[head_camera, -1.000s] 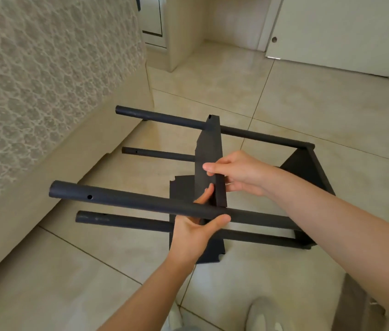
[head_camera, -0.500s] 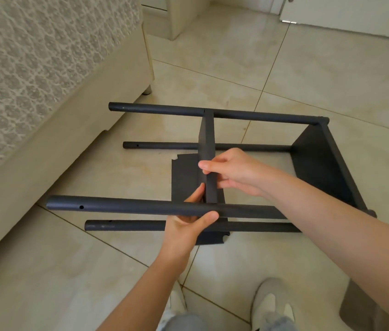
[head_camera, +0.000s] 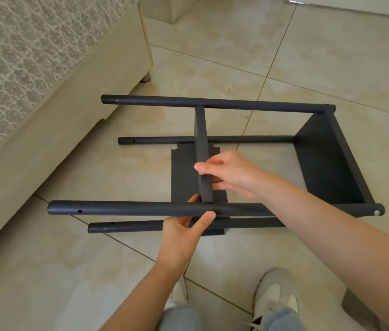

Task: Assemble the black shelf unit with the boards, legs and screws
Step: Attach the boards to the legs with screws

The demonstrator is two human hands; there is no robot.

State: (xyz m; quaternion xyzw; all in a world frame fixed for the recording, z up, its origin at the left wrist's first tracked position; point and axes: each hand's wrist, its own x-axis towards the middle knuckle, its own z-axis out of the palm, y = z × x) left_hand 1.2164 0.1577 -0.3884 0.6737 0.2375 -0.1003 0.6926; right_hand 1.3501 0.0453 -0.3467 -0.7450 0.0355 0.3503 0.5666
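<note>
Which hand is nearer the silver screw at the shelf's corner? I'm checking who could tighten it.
Right. The right hand grips the middle board, nearer the silver screw; the left hand holds the front leg, farther away.

left hand (head_camera: pixel 184 225) fingers behind near leg (head_camera: pixel 141 208)

A room in a home, seen from above the floor.

Glossy beige floor tiles (head_camera: pixel 320 51) with thin dark grout lines fill most of the view. At 10 o'clock stands an upholstered piece, a bed or sofa (head_camera: pixel 52 111), I cannot tell which, with a lace-patterned cover (head_camera: pixel 21 44) and a short round foot (head_camera: pixel 145 77). At 12 o'clock sits the cream base of a cabinet (head_camera: pixel 165 8), and at 1 o'clock the bottom edge of a pale door (head_camera: pixel 355 3). At 6 o'clock are soft grey-and-white shoes (head_camera: pixel 277 292) and jeans, everyday indoor wear.
</note>
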